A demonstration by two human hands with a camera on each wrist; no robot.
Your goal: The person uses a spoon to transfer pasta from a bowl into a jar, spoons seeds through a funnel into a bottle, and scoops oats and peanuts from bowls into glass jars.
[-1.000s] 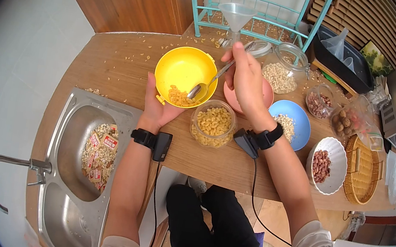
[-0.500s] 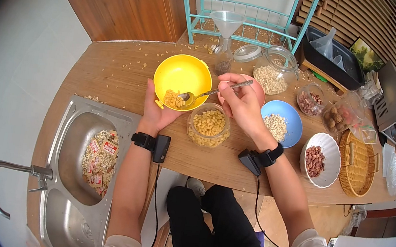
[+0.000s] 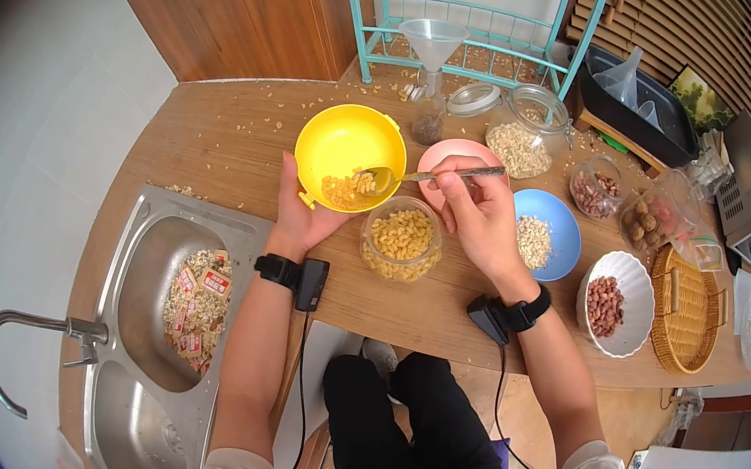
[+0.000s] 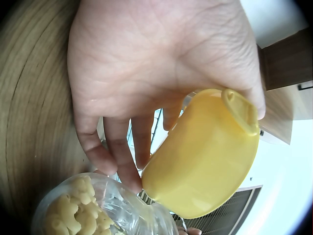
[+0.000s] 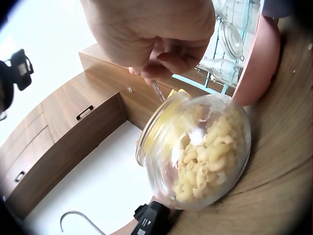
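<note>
My left hand (image 3: 303,223) holds a yellow bowl (image 3: 339,140), thumb at its side near a small tab handle and fingers underneath. The bowl tilts toward me, with a small heap of macaroni (image 3: 341,194) at its near side. A metal spoon (image 3: 469,172) is pinched in my right hand (image 3: 481,225). Its scoop end is inside the bowl, at the macaroni. Just below the bowl's rim, a clear jar of macaroni (image 3: 402,238) stands on the counter between both hands; the right wrist view shows the jar (image 5: 212,161) close beneath that hand.
Right of the jar are a pink plate (image 3: 438,155), a blue plate (image 3: 562,223) with oats, a white bowl (image 3: 636,312) of peanuts and a wicker basket (image 3: 686,337). Behind stand a funnel (image 3: 433,45) on a bottle and an oat jar (image 3: 538,152). A sink (image 3: 146,247) lies left.
My right hand has come down and slightly right, and the spoon has gone from steep to nearly level. Its scoop stays in the bowl by the macaroni. My left hand keeps its hold.
</note>
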